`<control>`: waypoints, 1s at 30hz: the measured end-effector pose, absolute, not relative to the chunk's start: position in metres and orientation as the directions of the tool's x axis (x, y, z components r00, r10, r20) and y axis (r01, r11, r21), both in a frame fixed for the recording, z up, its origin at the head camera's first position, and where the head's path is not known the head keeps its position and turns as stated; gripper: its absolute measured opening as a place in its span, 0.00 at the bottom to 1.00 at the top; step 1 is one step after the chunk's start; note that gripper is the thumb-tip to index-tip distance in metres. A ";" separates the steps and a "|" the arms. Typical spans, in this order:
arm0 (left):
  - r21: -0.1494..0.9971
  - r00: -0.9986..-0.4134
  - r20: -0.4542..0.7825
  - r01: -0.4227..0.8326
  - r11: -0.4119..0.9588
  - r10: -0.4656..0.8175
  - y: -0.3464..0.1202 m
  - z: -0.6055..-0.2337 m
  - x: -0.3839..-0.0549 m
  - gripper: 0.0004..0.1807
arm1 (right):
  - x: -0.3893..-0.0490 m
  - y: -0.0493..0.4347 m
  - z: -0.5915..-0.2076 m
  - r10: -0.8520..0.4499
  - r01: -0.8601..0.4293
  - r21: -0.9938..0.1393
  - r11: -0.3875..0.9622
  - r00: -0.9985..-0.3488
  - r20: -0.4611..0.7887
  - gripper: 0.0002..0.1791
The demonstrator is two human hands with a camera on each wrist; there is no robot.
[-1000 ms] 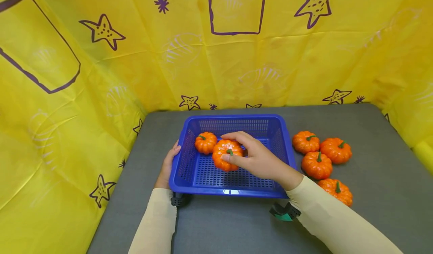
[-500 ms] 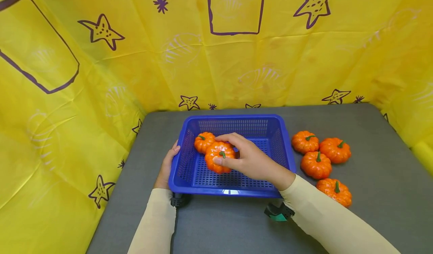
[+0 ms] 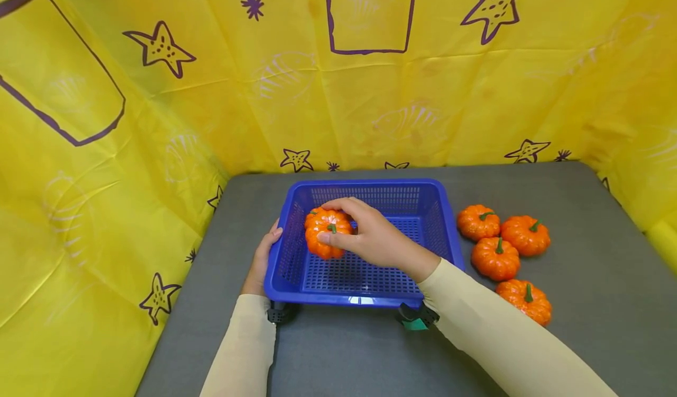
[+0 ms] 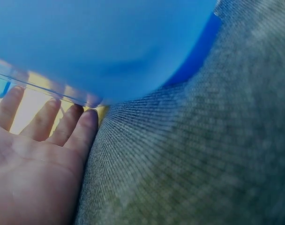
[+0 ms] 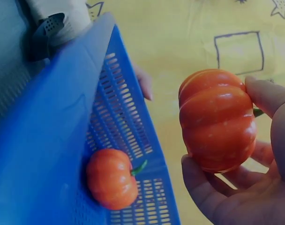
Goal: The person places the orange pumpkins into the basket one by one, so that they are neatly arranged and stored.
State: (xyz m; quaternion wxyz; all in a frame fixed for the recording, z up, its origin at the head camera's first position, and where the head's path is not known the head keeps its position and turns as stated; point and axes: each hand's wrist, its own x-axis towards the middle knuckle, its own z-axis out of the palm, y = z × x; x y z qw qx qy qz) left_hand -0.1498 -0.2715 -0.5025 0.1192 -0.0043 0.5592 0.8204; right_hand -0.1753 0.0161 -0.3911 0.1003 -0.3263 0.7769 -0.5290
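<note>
My right hand (image 3: 370, 232) grips a small orange pumpkin (image 3: 322, 241) with a green stem, thumb on its top and fingers round its far side. Seen from the head, it overlaps a second pumpkin (image 5: 112, 180) in the blue basket (image 3: 365, 300), mostly hiding it. In the right wrist view the held pumpkin (image 5: 217, 124) is up off the basket floor, while the other lies at the bottom. My left hand (image 3: 260, 262) rests against the basket's left side. Its fingers (image 4: 41, 122) are extended, tips right at the basket wall.
Several more pumpkins (image 3: 495, 258) sit in a group on the grey table (image 3: 338, 350), right of the basket. A yellow cloth (image 3: 349, 109) printed with starfish and fish rises behind the table and along both sides.
My right hand has carried its pumpkin leftward and slightly away from me, until it overlaps the pumpkin in the basket. My left hand and the basket have stayed put.
</note>
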 end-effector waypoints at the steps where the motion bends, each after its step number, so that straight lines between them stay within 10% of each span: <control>1: 0.917 -0.972 -0.136 -0.197 -0.346 0.193 -0.271 -0.503 -0.150 0.34 | -0.177 0.015 -0.391 -0.610 -0.402 -0.886 0.232 -0.769 0.189 0.30; 30: 0.915 -0.972 -0.132 -0.195 -0.352 0.195 -0.273 -0.505 -0.152 0.34 | -0.220 -0.020 -0.401 -0.604 -0.383 -0.848 0.366 -0.791 0.097 0.32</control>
